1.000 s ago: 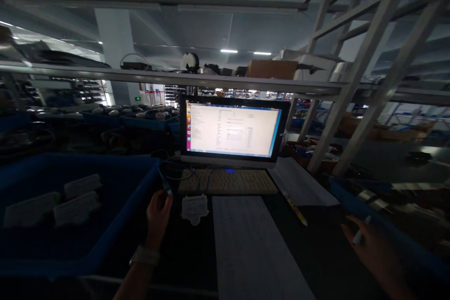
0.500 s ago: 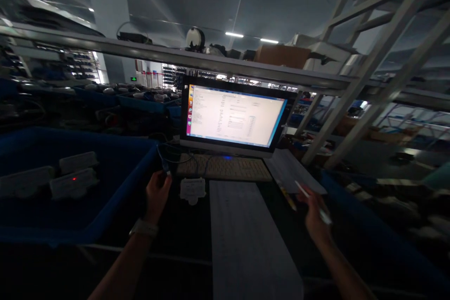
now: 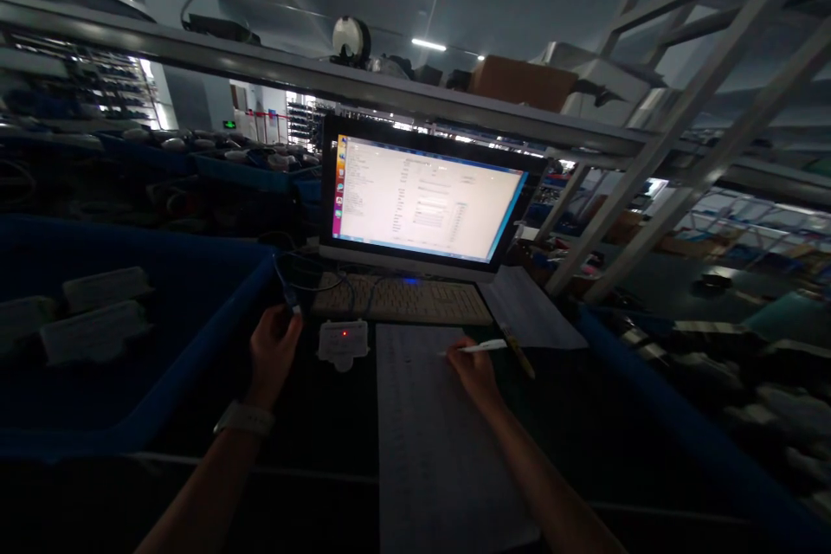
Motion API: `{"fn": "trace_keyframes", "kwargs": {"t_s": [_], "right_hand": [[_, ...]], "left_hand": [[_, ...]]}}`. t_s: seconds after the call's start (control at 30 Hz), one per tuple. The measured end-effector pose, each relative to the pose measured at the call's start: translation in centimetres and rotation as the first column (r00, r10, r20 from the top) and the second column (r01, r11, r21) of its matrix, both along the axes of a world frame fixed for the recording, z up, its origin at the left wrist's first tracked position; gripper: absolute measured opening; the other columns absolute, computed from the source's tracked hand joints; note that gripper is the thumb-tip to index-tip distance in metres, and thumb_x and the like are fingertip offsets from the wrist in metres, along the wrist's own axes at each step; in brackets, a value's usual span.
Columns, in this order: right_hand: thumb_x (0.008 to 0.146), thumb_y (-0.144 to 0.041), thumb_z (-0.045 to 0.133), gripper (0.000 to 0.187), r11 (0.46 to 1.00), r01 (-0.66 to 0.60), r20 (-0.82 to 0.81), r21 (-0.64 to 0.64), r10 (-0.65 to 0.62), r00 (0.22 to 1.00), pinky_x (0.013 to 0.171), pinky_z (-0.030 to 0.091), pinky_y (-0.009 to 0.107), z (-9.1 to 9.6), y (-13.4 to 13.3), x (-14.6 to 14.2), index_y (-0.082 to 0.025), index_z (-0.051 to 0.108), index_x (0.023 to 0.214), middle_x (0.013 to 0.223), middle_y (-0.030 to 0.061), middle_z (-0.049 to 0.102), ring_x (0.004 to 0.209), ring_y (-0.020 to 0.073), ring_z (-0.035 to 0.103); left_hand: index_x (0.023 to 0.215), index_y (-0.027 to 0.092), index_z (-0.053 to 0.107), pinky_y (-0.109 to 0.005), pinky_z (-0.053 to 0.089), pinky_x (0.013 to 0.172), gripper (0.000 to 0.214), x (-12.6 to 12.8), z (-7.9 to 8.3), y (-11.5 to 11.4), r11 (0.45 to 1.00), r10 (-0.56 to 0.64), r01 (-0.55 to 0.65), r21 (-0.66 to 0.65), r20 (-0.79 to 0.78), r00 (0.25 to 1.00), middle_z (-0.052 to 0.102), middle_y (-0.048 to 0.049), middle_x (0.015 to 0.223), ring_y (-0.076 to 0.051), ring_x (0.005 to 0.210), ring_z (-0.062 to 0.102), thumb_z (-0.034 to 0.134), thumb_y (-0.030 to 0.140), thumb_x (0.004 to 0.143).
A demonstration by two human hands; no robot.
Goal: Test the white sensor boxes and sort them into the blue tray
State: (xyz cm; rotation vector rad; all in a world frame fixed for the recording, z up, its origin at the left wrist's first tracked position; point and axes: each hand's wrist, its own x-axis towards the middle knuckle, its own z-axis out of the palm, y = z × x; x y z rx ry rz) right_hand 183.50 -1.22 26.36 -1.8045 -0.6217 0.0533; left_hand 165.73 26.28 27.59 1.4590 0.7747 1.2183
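The white pen [image 3: 486, 346] is over the long paper sheet [image 3: 428, 433], gripped between the closed fingers of the right hand [image 3: 475, 372]. The left hand [image 3: 273, 351] pinches a cable plug [image 3: 293, 299] with its fingers. If the right forearm [image 3: 532, 459] drags the sheet, a written mark could become crooked.

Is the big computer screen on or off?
It's on. The screen glows bright white, with little colored icons down its left edge and rows of text too tiny to read.

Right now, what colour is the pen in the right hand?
White: the pen in the right hand shows best in the head view.
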Motion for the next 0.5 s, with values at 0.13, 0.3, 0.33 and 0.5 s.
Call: {"fn": "trace_keyframes", "kwargs": {"t_s": [0.13,0.3,0.33,0.5], "right_hand": [[0.067,-0.044,0.053,0.023,0.999,-0.019,-0.007,-0.038,0.019,1.0,0.044,0.033,0.026,0.2,-0.9,-0.3,-0.023,0.048,0.058,0.049,-0.0013,0.052,0.046,0.0141,0.046],[0.067,-0.04,0.051,0.021,0.995,-0.04,0.02,-0.096,0.042,0.999,0.047,0.032,0.025,-0.5,-0.8,-1.1,-0.023,0.047,0.056,0.047,-0.003,0.047,0.047,0.0134,0.044],[0.067,-0.039,0.051,0.02,0.993,-0.046,0.03,-0.104,0.049,0.998,0.048,0.032,0.025,-0.6,-0.7,-1.2,-0.023,0.047,0.056,0.048,-0.0032,0.046,0.048,0.0134,0.044],[0.065,-0.038,0.052,0.021,0.989,-0.079,0.074,-0.127,0.089,0.993,0.051,0.033,0.026,-0.6,-0.4,-1.4,-0.023,0.043,0.053,0.05,-0.0032,0.045,0.052,0.0137,0.044]], "left_hand": [[0.081,0.017,0.057,-0.033,0.052,0.07,0.034,0.3,0.3,-0.2,1.0,0.005,-0.005,0.024,-0.023,1.0,0.064,-0.003,0.077,-0.02,0.076,0.063,0.064,0.04,0.056],[0.079,0.018,0.056,-0.032,0.052,0.067,0.03,0.3,0.5,-0.3,0.997,0.031,-0.027,0.072,-0.053,0.998,0.064,-0.0019,0.076,-0.019,0.073,0.062,0.063,0.039,0.058],[0.079,0.018,0.056,-0.031,0.051,0.066,0.031,0.3,0.5,-0.3,0.997,0.035,-0.031,0.073,-0.064,0.997,0.063,-0.0017,0.075,-0.018,0.072,0.061,0.063,0.039,0.058],[0.08,0.018,0.055,-0.031,0.05,0.065,0.032,0.1,0.5,-0.4,0.996,0.026,-0.019,0.082,-0.085,0.996,0.061,-0.0018,0.075,-0.018,0.071,0.061,0.062,0.041,0.059]]}}
